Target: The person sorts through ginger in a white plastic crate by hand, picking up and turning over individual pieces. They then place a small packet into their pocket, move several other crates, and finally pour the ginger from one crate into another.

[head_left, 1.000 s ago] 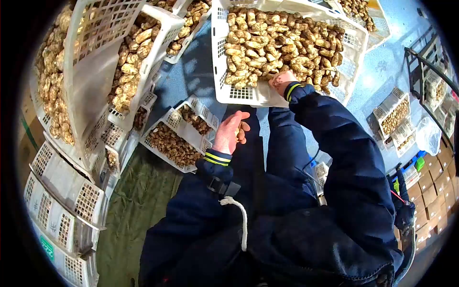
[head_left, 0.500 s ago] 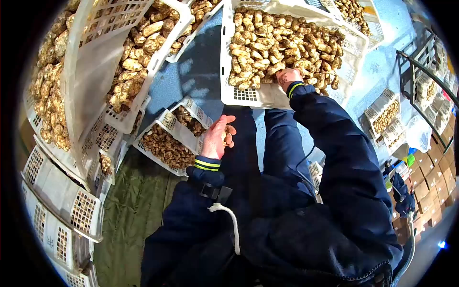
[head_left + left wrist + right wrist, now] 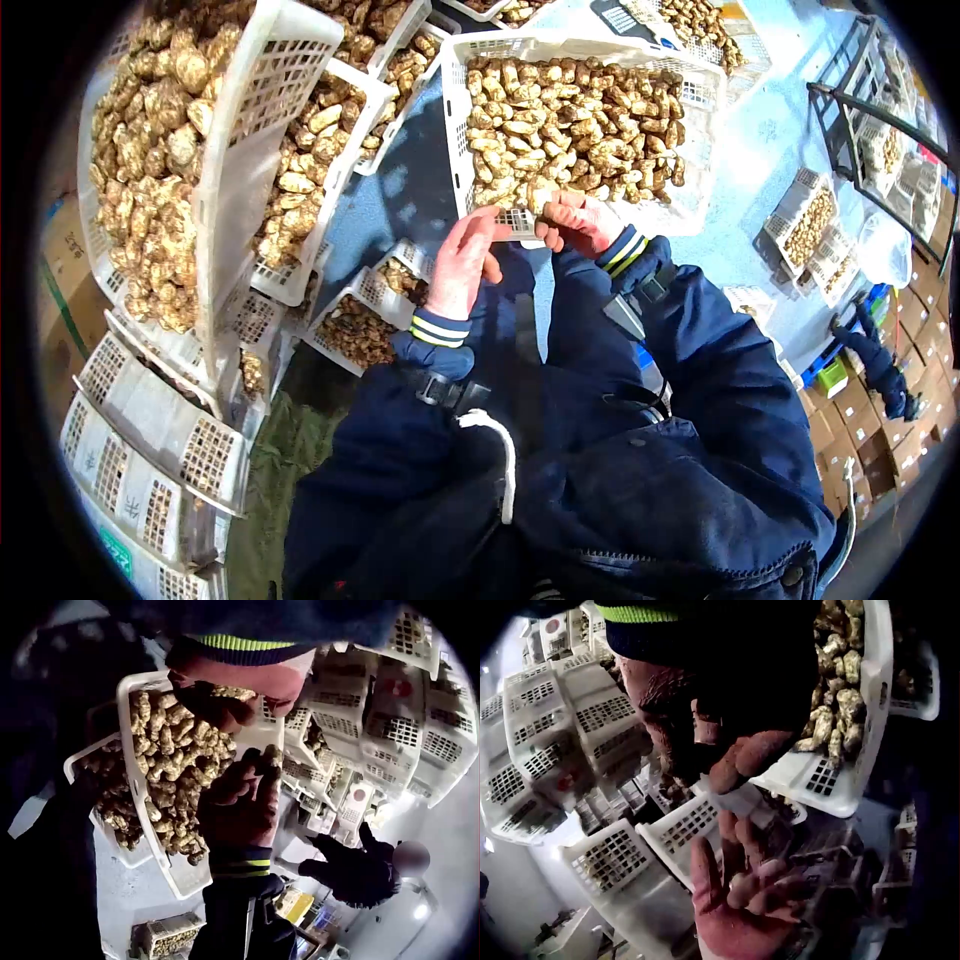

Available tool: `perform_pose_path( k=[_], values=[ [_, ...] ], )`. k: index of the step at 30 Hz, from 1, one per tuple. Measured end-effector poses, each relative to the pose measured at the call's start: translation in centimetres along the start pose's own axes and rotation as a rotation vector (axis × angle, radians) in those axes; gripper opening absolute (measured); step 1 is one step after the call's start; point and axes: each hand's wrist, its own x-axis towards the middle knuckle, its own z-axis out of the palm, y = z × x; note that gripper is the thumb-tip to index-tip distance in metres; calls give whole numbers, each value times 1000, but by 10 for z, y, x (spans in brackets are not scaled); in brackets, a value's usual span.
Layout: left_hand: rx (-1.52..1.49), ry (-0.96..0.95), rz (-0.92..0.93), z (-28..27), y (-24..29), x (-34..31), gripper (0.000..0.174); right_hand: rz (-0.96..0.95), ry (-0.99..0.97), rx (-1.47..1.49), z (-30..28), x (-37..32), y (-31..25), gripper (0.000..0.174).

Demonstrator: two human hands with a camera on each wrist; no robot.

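Matsutake-like mushrooms, pale-stemmed and brown-capped, fill a white plastic crate in front of me. At its near edge my right hand pinches a small mushroom between thumb and fingertips. My left hand is beside it, slightly lower, palm turned toward the right hand. A pale mushroom is held in the left palm under curled fingers; in the right wrist view that hand's other fingers stretch upward. Most of the right hand's palm is hidden.
Stacked white crates of mushrooms rise on my left. A smaller crate stands low beside my leg. Farther right are small crates, a black metal rack and cardboard boxes. Another person appears in the left wrist view.
My right hand has drawn back from among the mushrooms to the crate's near edge, now pinching one. The left hand has moved up and closer to it, its fingers more extended.
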Motion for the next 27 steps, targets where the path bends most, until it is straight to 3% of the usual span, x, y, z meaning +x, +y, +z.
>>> perform_pose_path(
  k=[1, 2, 6, 9, 10, 11, 12, 13, 14, 15, 16, 19, 20, 21, 22, 24, 27],
  values=[
    [28, 20, 39, 10, 5, 3, 36, -16, -61, -96, 8, -5, -7, 38],
    [54, 37, 79, 19, 8, 7, 34, -5, 4, -196, 20, -13, -14, 44],
    [20, -151, 32, 33, 19, 14, 34, -20, -149, -264, 30, -28, -25, 46],
    [-4, -120, -122, 37, 21, 13, 34, 19, -33, -299, 30, -39, -27, 46],
    [-151, -135, -122, 36, 16, 13, 31, 48, 28, -288, 31, -41, -28, 45],
    [-250, -127, -185, 35, 12, 15, 30, -112, 58, -178, 33, -46, -26, 47],
    [-352, -116, -246, 34, 8, 17, 29, -155, 23, -79, 26, -47, -26, 40],
    [-467, -208, -252, 33, 3, 19, 27, -212, 130, -145, 24, -47, -20, 40],
    [-461, -212, -255, 33, -2, 21, 27, -269, 240, -213, 25, -47, -14, 45],
    [-489, -184, -321, 38, -4, 21, 26, -397, 201, -202, 35, -55, -17, 56],
    [-517, -154, -387, 43, -5, 21, 25, -527, 222, -561, 35, -57, -19, 58],
    [-506, -205, -424, 45, -16, 19, 18, -690, 256, -856, 42, -54, -24, 55],
    [-538, -251, -422, 47, -20, 15, 17, -641, 249, -723, 44, -53, -22, 52],
    [-561, -178, -412, 55, -19, 12, 19, -543, 249, -536, 43, -52, -21, 50],
    [-354, -162, -394, 64, -7, 9, 20, -443, 246, -351, 42, -51, -20, 48],
    [-423, -139, -419, 62, -9, 11, 22, -389, 126, -23, 34, -47, -19, 40],
    [-370, -177, -377, 62, -6, 7, 25, -366, 174, -138, 23, -50, -23, 42]
  ],
)
